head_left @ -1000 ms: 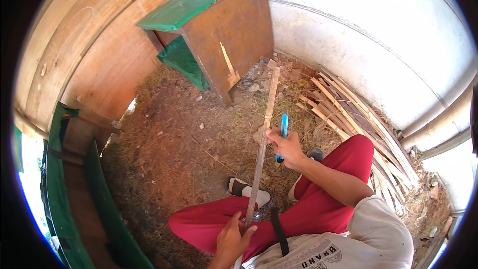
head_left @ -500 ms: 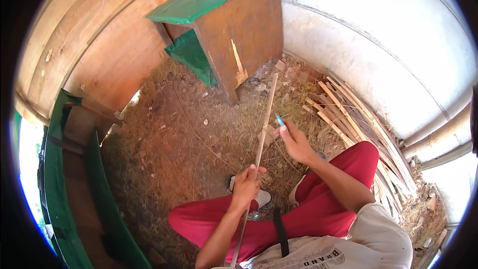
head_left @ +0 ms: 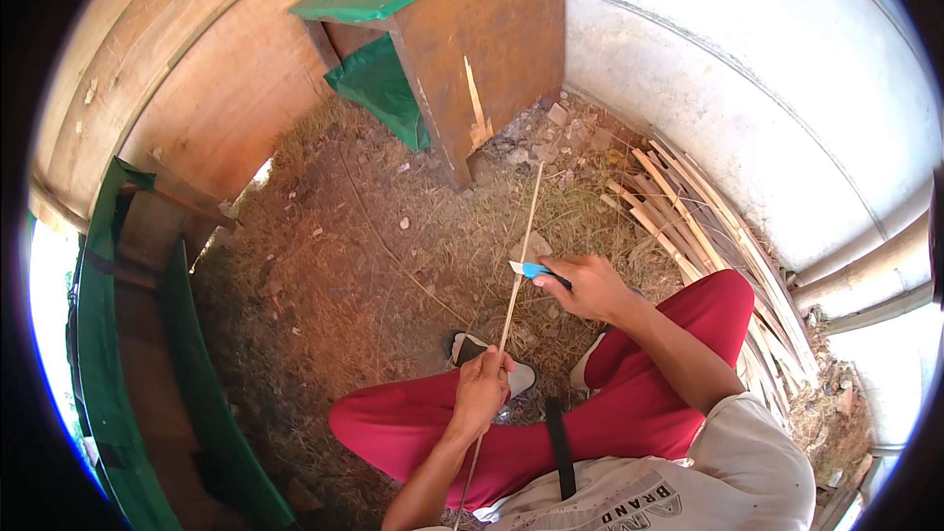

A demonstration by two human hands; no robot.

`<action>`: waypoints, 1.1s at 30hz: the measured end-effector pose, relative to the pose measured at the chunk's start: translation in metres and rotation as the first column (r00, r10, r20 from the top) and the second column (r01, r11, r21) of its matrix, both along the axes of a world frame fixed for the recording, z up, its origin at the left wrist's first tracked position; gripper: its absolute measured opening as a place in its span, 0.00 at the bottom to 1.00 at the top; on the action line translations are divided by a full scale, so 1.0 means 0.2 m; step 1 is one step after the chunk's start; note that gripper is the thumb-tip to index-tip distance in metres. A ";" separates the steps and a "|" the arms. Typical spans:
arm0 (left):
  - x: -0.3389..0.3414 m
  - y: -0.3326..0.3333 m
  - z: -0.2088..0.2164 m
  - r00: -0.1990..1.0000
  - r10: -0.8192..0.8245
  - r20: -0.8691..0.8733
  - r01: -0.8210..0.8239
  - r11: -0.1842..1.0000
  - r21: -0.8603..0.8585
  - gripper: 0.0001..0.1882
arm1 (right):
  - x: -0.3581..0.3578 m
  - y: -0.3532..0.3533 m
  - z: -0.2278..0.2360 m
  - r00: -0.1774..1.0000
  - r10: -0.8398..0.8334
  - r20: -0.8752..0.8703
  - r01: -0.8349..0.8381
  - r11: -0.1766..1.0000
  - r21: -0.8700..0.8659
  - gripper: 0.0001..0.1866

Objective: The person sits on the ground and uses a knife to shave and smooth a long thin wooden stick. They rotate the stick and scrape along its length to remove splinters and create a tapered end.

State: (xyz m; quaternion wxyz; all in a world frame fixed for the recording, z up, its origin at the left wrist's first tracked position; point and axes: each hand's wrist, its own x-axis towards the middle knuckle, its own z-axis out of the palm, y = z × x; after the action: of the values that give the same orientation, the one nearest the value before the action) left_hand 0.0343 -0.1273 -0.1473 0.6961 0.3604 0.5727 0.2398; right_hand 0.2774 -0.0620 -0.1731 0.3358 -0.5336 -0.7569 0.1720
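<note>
My left hand is closed around a long thin bamboo strip. The strip slants up and away from my lap, its far end over the dry grass and its lower end running down past my thigh. In my right hand is a blue and black utility knife with its pale blade out. That blade lies across the strip, above my left hand; whether it touches the strip I cannot tell. Both hands are in front of my crossed legs in red trousers.
A pile of split bamboo strips lies at right along the white wall. Ahead stands a brown wooden cabinet with a green cover. At left is a green-edged wooden piece of furniture. Dry grass and small stones cover the ground.
My right hand has turned and brought the knife left and down onto the line of the strip. The strip has rolled in my left hand and now looks thinner. The view has shifted slightly.
</note>
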 end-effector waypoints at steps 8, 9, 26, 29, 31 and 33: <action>-0.02 -0.11 0.03 0.998 0.061 -0.031 -0.064 0.994 -0.086 0.22 | -0.05 -0.02 -0.12 0.993 0.016 0.115 -0.022 0.998 0.051 0.24; -0.02 -0.12 0.03 0.997 0.065 -0.040 -0.069 0.993 -0.092 0.22 | -0.06 -0.02 -0.14 0.990 0.016 0.140 -0.021 0.999 0.035 0.23; -0.17 -0.30 0.00 1.000 -0.009 -0.018 0.003 0.942 -0.336 0.22 | 0.09 0.19 -0.37 0.911 -0.217 0.350 0.300 0.932 -0.203 0.27; -0.19 -0.31 0.06 0.995 -0.079 -0.062 0.054 0.940 -0.336 0.23 | 0.39 0.31 -0.43 0.825 -0.418 0.382 0.543 0.774 -0.325 0.27; -0.24 -0.26 -0.02 0.999 -0.034 0.000 0.032 0.934 -0.356 0.25 | 0.30 0.31 -0.36 0.831 -0.436 0.344 0.543 0.768 -0.338 0.27; -0.25 -0.20 -0.05 0.998 -0.029 0.051 0.043 0.951 -0.308 0.24 | 0.25 0.30 -0.27 0.827 -0.434 0.358 0.545 0.775 -0.319 0.27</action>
State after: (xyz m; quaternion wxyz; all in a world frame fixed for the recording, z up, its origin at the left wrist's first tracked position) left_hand -0.0159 -0.1668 -0.1575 0.7612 0.2520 0.5803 0.1430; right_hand 0.3272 -0.0015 -0.2261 0.1464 -0.7893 -0.5747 0.1592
